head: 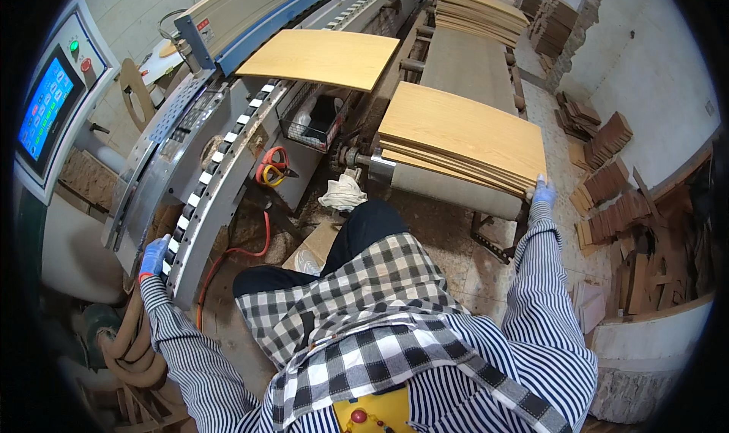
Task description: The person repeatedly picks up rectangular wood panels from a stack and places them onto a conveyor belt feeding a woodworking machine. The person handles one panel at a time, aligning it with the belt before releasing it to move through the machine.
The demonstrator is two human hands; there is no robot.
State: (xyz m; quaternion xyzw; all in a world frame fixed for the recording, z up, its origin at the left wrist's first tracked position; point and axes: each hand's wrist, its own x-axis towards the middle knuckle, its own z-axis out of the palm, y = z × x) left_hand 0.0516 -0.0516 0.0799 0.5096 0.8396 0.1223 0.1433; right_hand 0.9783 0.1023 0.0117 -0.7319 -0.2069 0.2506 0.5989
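My left hand (154,256), in a blue and white glove, rests at the near end of the roller track (196,196) of an edge-banding machine (196,40). My gloved right hand (542,192) touches the near right corner of a stack of wood-grain panels (464,128); whether its fingers grip a panel cannot be told. That stack lies on the end of a belt conveyor (455,188). Another wood-grain panel (319,57) lies across the machine's track, further ahead between my hands.
A control panel with a lit screen (48,105) stands at the left. Red-handled scissors (273,166) hang on the machine near a wire basket (310,131). A red hose (265,239) loops below. More panels (478,11) lie further up the conveyor; small board stacks (609,142) stand on the right floor.
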